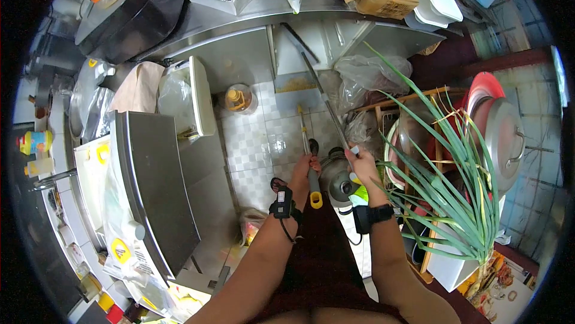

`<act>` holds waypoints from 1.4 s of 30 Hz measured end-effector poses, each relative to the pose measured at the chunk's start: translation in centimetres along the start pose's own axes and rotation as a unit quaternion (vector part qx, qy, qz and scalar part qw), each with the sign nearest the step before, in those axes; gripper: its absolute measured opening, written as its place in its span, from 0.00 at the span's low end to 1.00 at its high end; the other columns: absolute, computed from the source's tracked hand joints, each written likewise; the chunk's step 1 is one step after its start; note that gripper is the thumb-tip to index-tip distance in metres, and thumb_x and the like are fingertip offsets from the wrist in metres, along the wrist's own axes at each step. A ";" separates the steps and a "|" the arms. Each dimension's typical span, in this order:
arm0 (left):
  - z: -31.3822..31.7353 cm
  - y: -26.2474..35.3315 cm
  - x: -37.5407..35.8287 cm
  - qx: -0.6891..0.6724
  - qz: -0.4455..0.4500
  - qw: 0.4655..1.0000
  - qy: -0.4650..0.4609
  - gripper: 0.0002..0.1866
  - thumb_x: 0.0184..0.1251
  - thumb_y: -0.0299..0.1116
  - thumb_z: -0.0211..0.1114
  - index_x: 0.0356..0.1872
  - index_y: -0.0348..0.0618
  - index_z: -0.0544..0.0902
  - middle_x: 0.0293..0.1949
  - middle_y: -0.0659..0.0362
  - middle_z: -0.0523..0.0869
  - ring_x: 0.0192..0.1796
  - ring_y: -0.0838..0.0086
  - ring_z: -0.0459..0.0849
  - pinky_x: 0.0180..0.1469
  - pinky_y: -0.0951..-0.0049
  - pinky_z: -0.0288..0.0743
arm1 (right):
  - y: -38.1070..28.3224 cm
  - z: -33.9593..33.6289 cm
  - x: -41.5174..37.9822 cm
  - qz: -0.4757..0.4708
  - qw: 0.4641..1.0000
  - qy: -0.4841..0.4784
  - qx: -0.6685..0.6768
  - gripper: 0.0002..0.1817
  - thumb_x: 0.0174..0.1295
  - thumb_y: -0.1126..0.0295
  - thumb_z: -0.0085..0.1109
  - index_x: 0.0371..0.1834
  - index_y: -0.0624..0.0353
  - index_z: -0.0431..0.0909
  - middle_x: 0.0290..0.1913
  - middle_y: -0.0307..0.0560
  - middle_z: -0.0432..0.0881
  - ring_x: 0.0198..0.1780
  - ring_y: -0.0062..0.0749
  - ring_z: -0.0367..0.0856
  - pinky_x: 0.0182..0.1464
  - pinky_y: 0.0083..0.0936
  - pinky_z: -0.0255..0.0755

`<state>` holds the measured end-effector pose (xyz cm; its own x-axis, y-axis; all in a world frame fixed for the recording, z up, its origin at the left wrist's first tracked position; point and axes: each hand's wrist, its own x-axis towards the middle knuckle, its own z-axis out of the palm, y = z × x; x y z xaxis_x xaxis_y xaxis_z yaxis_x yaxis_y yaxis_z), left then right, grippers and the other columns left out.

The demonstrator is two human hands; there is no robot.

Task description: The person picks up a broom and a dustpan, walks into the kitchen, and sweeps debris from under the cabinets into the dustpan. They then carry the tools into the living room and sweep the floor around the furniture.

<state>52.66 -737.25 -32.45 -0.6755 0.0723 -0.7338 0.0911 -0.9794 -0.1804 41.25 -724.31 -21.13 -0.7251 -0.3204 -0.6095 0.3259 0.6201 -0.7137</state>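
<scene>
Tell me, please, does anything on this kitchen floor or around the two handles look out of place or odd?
Yes: a bottle of yellow liquid stands alone on the tiled floor beside the steel counter, and crumpled plastic bags lie on the floor under the far shelf. The left hand and right hand each hold a long handle normally.

Bright daylight, fisheye warp, dark corners

Both bare forearms rise from the bottom centre of the frame and reach toward the middle, nearly parallel. The left hand is curled shut in a grip, knuckles up, a dark band on its wrist. The right hand, just right of it, is likewise clenched, its wrist banded too.
</scene>
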 end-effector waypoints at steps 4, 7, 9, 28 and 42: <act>0.6 0.4 -1.3 -0.006 -0.008 1.000 -0.015 0.05 0.66 0.30 0.46 0.29 0.45 0.64 0.18 0.65 0.67 0.16 0.82 0.64 0.16 0.80 0.63 | -3.4 0.4 4.2 -0.099 0.953 0.084 -0.275 0.19 0.58 0.60 0.54 0.46 0.65 0.73 0.28 0.57 0.78 0.28 0.51 0.76 0.32 0.34 0.69; 1.1 0.6 -1.9 0.018 0.003 1.000 -0.016 0.04 0.65 0.30 0.47 0.30 0.45 0.64 0.18 0.65 0.67 0.16 0.82 0.64 0.16 0.80 0.63 | -1.6 2.0 8.2 -0.076 0.936 0.095 -0.331 0.21 0.57 0.59 0.54 0.45 0.65 0.73 0.30 0.59 0.78 0.33 0.54 0.75 0.35 0.35 0.69; 0.8 0.6 -1.9 0.056 0.018 0.998 -0.022 0.04 0.65 0.30 0.47 0.31 0.46 0.64 0.18 0.65 0.67 0.16 0.82 0.64 0.16 0.80 0.63 | 2.2 3.8 10.4 -0.049 0.934 0.097 -0.341 0.21 0.57 0.59 0.55 0.46 0.65 0.72 0.30 0.58 0.79 0.33 0.48 0.77 0.35 0.33 0.70; -0.7 0.9 -3.2 0.170 -0.001 0.985 -0.017 0.07 0.65 0.28 0.49 0.29 0.48 0.60 0.17 0.64 0.65 0.13 0.81 0.63 0.14 0.79 0.62 | -1.3 4.0 3.5 0.086 0.995 0.050 -0.001 0.18 0.58 0.62 0.56 0.43 0.65 0.72 0.20 0.43 0.76 0.18 0.30 0.73 0.22 0.28 0.65; 0.1 0.0 -1.3 0.173 0.002 0.985 -0.006 0.06 0.66 0.31 0.49 0.31 0.48 0.61 0.16 0.65 0.65 0.14 0.80 0.63 0.16 0.76 0.64 | -6.8 3.8 10.6 -0.084 0.961 0.098 -0.244 0.19 0.55 0.57 0.55 0.38 0.65 0.77 0.34 0.66 0.77 0.41 0.57 0.76 0.41 0.41 0.69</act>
<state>53.51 -737.34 -31.41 -0.6847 0.0680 -0.7257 -0.1589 -0.9856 0.0576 33.62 -734.64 -24.07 -0.8582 -0.3345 -0.3893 -0.0950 0.8490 -0.5198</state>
